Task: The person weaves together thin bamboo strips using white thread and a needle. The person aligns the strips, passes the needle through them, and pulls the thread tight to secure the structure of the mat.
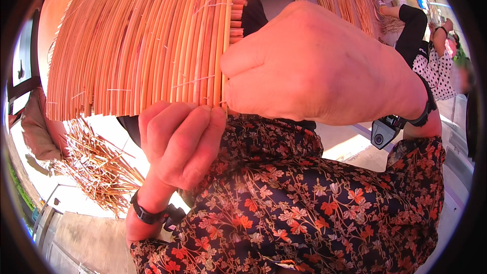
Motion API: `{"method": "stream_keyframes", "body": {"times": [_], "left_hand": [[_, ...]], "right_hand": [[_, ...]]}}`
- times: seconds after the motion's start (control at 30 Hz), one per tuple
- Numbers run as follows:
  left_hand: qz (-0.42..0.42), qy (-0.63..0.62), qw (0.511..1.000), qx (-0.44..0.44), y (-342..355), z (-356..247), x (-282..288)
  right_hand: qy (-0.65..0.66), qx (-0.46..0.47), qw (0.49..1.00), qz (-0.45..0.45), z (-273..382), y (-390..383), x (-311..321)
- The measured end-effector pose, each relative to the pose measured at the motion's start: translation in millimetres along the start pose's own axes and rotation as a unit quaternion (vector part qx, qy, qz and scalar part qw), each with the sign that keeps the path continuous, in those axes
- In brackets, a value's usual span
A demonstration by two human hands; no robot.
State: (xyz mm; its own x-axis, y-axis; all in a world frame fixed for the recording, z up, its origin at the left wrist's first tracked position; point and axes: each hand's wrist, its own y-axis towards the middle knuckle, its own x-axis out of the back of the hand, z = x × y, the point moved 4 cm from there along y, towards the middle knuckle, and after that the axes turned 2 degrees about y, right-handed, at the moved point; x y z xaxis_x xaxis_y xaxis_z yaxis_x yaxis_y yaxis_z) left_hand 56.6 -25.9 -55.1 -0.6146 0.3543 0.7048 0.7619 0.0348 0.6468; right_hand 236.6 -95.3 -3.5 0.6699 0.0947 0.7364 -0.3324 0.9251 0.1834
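A mat of thin orange-brown reed stalks [147, 40], laid tightly side by side, fills the upper left. Short pale thread ends [193, 82] stick up from it. My left hand [182, 139] is closed at the mat's near right corner, its fingertips pinching the stalk ends. Right beside it, my right hand [314, 66] is curled into a fist against the mat's right edge. Whatever its fingers grip is hidden behind the back of the hand. Cut ends of more stalks [240, 5] show in a stack just past that edge.
A loose heap of broken stalks [99, 167] lies on the ground at the left. Long reeds [345, 0] are spread out at the far right, near a seated person in a dotted top [433, 73]. A small camera [384, 133] is strapped at my right wrist.
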Motion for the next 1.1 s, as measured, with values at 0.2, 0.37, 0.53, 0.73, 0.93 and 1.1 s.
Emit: {"method": "stream_keyframes", "body": {"times": [0.2, 0.37, 0.53, 0.73, 0.93, 1.1], "left_hand": [[-0.004, 0.002, 1.000, 0.002, -1.2, -1.4, -1.0], [-0.006, 0.000, 1.000, -0.004, -3.2, -0.9, -1.8], [-0.005, -0.011, 1.000, 0.008, -3.9, -1.2, -2.2], [-0.018, -0.010, 1.000, -0.004, -3.0, -1.1, -2.3], [0.002, -0.017, 1.000, 0.010, -2.1, -1.9, -1.6], [0.002, -0.014, 1.000, 0.011, -3.3, -2.2, -2.8]], "right_hand": [[0.044, -0.013, 0.999, -0.016, 0.8, 3.6, -1.4], [0.056, -0.030, 0.998, 0.009, 2.1, 2.2, -2.4], [0.040, -0.048, 0.997, 0.040, 4.9, 1.8, -0.9], [-0.015, -0.005, 1.000, 0.022, 4.4, 0.5, -3.3], [0.021, -0.012, 1.000, -0.016, 2.9, -1.9, -6.9], [-0.007, 0.011, 1.000, -0.019, 1.9, -3.9, -10.3]]}}
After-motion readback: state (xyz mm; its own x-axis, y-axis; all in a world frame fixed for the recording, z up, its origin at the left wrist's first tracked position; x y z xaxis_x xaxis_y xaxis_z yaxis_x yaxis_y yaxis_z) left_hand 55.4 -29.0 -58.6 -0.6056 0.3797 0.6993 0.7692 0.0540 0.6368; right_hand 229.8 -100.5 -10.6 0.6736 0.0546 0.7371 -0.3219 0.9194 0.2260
